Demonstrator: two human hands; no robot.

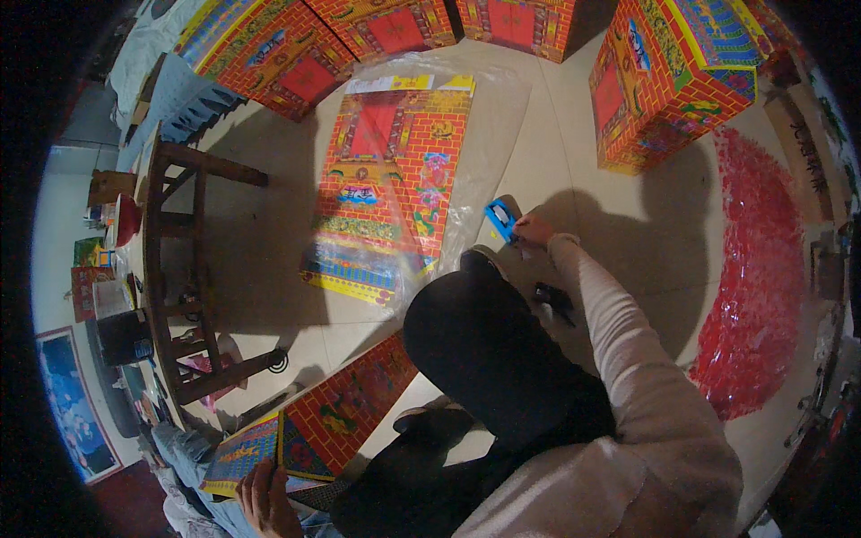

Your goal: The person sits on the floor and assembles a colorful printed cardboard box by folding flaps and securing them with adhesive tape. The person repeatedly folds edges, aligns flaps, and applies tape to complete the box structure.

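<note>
My right hand (535, 231) reaches down to the floor, its fingers closed at the right end of a blue tape dispenser (499, 221). A small pale scrap shows just below those fingers. At the lower left, my left hand (266, 504) is curled against the blue-and-yellow end of a cardboard box (345, 408) printed with red bricks. This box lies tilted beside my legs, and part of it is hidden behind them. Flat printed cardboard (381, 193) in clear plastic wrap lies on the floor ahead, left of the dispenser.
Several standing brick-printed boxes (659, 85) form an arc at the far side. A wooden stool or bench frame (202, 233) stands at left. Red shiny plastic (753, 287) covers floor at right. A small black object (554, 298) lies by my knee.
</note>
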